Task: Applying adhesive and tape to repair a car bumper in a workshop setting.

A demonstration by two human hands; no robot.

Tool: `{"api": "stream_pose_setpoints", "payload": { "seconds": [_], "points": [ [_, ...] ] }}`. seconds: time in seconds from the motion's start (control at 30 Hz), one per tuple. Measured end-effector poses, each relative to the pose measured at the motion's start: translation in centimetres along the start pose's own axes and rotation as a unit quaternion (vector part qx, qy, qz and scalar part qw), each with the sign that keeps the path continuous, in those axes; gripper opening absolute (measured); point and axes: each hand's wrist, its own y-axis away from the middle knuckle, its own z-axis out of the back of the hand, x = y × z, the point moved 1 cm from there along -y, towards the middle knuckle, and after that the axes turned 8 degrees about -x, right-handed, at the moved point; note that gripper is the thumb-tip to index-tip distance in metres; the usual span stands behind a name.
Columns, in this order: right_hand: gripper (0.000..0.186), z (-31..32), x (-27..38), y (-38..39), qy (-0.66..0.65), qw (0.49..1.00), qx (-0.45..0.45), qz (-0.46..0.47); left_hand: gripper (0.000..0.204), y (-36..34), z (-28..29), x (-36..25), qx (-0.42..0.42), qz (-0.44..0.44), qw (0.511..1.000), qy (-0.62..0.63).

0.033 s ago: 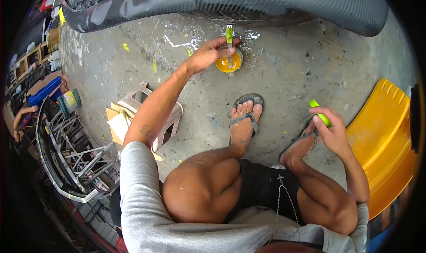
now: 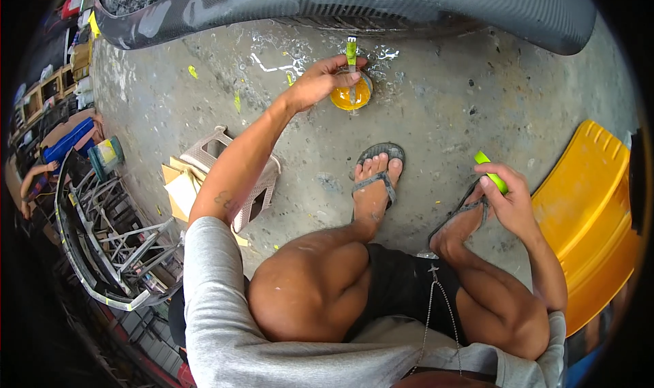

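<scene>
Gripping, left hand [image 2: 320, 83] a slim tool [image 2: 351, 52] over a glossy amber cup [image 2: 349, 102], right hand [image 2: 512, 196] a lime-green strip [image 2: 498, 183]

The left hand [image 2: 334, 80] clasps a round cup of glossy orange liquid [image 2: 345, 100] with a slim green-handled tool [image 2: 351, 53]; the right hand [image 2: 509, 196] holds a bright-green strip [image 2: 498, 182].

Floor [image 2: 422, 109]: stained grey concrete | yellow-green scraps [image 2: 193, 72] | beige stool [image 2: 270, 173] | dark sandal [image 2: 388, 149] under foot [image 2: 371, 200]
</scene>
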Motion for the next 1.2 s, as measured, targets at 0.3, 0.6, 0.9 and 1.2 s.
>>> {"api": "stream_pose_setpoints", "payload": {
  "seconds": [0.3, 0.6, 0.9, 1.2],
  "points": [
    [0.02, -0.8, 0.9, -0.5, -0.023, 0.999, 0.01, -0.031, 0.049, 0.6, 0.7, 0.8, -0.01, -0.009, 1.0, -0.007],
    [0.023, 0.6, -0.3, 0.0, 0.018, 1.0, -0.018, 0.006, 0.058, -0.1, 1.7, -0.1, -0.01, -0.022, 1.0, 0.014],
    [0.035, 1.9, 0.0, -0.1, -0.002, 0.994, -0.064, 0.086, 0.064, 4.4, 3.5, -1.6, -0.057, -0.003, 0.994, 0.097],
    [0.046, 2.7, -3.0, -0.5, -0.059, 0.981, -0.149, 0.106, 0.022, 7.9, 2.6, -7.0, -0.299, -0.081, 0.921, -0.236]
  ]
}}
